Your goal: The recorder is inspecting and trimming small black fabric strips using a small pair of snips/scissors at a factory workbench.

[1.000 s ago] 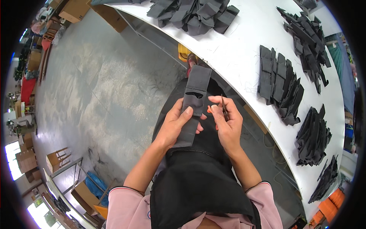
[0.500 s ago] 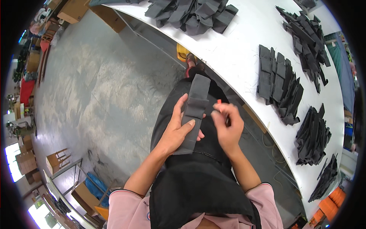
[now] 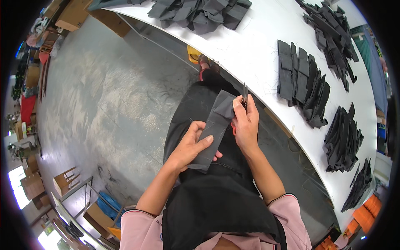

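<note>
My left hand (image 3: 191,146) is closed on a dark grey fabric strip (image 3: 212,132), its thumb on top and fingertips showing at the far edge. The strip slants up to the right above my lap, with a folded section near its upper end. Loose threads lie across it. In my right hand (image 3: 248,125) is a pair of small scissors (image 3: 245,92), dark blades pointing up and away, a bit of red handle showing below the palm. The fingers of that hand are beside the strip's upper right end; whether they touch it I cannot tell.
On my right a white table (image 3: 260,50) curves past. It bears a grey strip pile (image 3: 200,14), a neat row of strips (image 3: 302,79) and several other dark heaps. A yellow object (image 3: 193,54) sits under its edge by my foot. Cartons (image 3: 71,16) stand far left.
The strip has tilted to the right and shows a different stretch. My right hand has risen toward its upper end, and the scissors' blades now show pointing up.
</note>
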